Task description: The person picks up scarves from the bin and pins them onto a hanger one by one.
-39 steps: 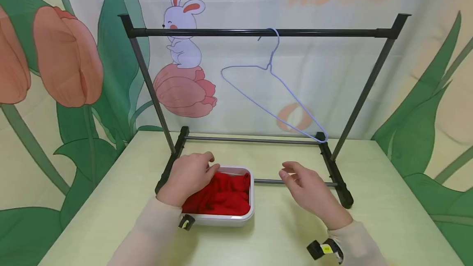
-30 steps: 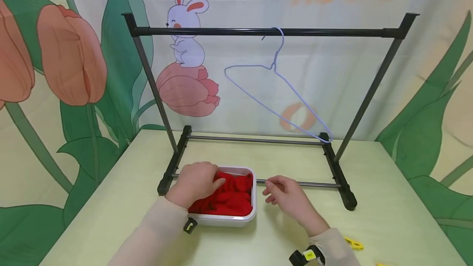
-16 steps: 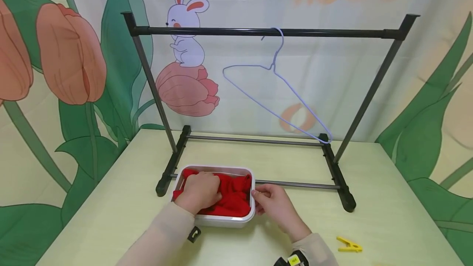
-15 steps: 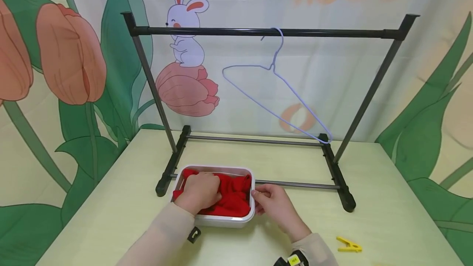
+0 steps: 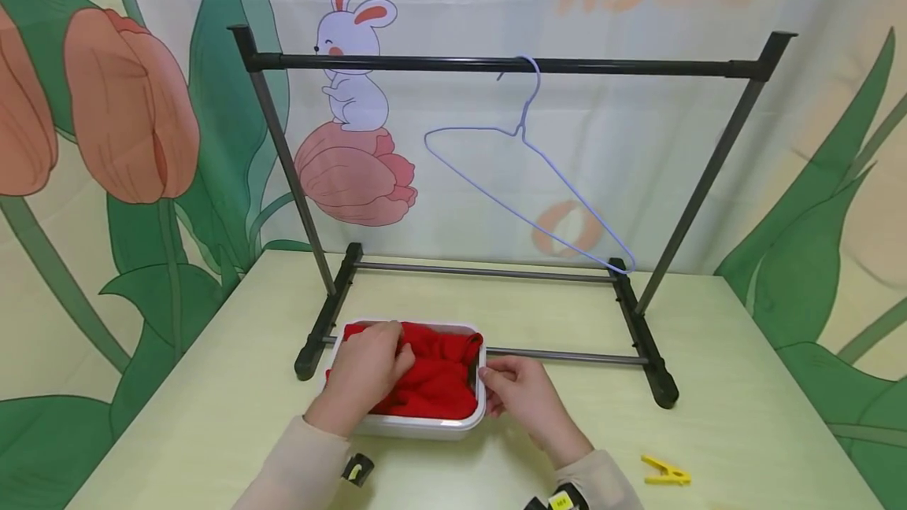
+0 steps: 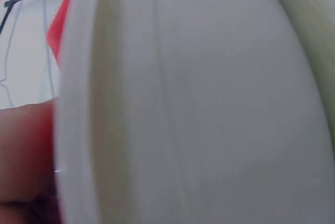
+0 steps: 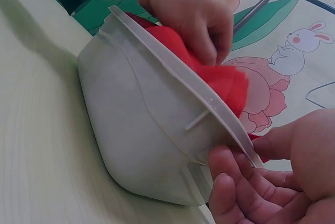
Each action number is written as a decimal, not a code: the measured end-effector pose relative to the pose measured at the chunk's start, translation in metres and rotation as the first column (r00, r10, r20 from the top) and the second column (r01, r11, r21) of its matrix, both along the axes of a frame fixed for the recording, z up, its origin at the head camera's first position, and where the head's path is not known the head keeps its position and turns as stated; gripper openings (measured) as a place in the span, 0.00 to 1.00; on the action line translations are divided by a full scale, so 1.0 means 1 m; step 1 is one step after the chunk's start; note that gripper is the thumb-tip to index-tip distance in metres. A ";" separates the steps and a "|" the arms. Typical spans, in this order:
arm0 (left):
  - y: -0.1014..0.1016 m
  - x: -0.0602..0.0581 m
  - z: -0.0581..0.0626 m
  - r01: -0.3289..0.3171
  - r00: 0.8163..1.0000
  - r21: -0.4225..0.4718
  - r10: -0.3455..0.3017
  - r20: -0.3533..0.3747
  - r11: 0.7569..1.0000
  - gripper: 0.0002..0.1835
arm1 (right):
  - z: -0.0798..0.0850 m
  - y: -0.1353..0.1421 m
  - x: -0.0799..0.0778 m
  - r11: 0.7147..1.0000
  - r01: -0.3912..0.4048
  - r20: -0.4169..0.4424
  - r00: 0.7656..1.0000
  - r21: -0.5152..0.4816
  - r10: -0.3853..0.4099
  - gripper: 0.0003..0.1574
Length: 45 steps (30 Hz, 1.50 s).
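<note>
A white plastic basin [image 5: 414, 429] stands on the table, filled with red cloth [image 5: 439, 376]. My left hand [image 5: 363, 372] reaches over the basin's left side and grips the cloth, its fingers curled down into the folds. In the right wrist view, the cloth [image 7: 222, 85] bunches up above the rim beside the left hand [image 7: 191, 17]. At the right end, my right hand [image 5: 533, 402] pinches the basin's rim between thumb and fingers. The left wrist view is mostly filled by the basin's wall [image 6: 220, 88].
Behind the basin stands a black clothes rack [image 5: 397, 63], its lower front bar just past the basin. A lilac wire hanger [image 5: 525, 111] hangs from the top bar. To the right lies a yellow clothespin [image 5: 666, 472]. A printed curtain [image 5: 673, 140] closes off the back.
The right hand has come left to the basin's rim. The left hand dipped into the cloth, then shifted up and left, drawing cloth up with it. The clothespin has come into view.
</note>
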<state>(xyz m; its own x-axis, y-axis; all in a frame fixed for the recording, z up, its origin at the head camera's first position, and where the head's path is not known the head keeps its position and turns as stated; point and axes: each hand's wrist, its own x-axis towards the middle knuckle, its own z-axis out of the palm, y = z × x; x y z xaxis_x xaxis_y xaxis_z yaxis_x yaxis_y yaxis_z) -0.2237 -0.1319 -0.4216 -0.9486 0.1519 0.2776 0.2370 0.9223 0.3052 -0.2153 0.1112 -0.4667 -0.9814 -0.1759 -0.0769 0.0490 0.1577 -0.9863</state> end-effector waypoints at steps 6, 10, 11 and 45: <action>-0.005 0.010 0.013 0.036 0.978 0.193 0.004 -0.207 0.981 0.04 | 0.000 0.002 0.002 1.000 -0.018 -0.004 1.000 0.012 0.018 0.18; -0.006 0.014 0.030 0.081 0.954 0.308 0.015 -0.299 0.948 0.07 | -0.001 0.004 0.003 0.999 -0.032 -0.007 0.999 0.002 0.032 0.18; -0.006 0.014 0.035 0.091 0.949 0.331 0.019 -0.315 0.939 0.08 | -0.001 0.005 0.003 0.999 -0.035 -0.009 0.999 -0.001 0.035 0.19; -0.001 0.000 0.102 0.249 0.880 0.496 0.020 -0.475 0.832 0.12 | 0.131 0.134 -0.039 0.941 0.295 -0.517 0.838 0.167 -0.171 0.44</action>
